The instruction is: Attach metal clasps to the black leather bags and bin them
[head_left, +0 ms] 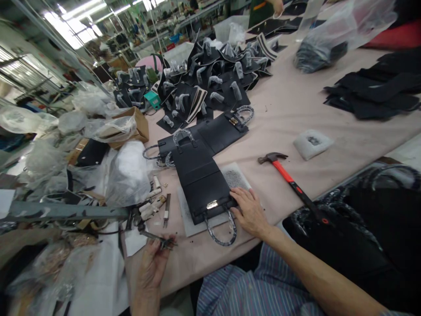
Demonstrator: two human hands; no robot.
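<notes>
Striped shirt [250,289], bottom centre. Left hand [154,265], lower left: fingers curled on metal piece [167,242], blurred. Right hand [250,211]: fingers loosely spread, resting on black bag [205,186], frame centre. Hammer [289,181] on counter [276,114], right.

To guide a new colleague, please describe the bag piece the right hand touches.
On the pinkish table, find the pale slab nearest the striped garment. Partly on it lies the black bag piece with a metal clasp. Unlike the similar piece behind, this one has the right hand on its edge.
</notes>
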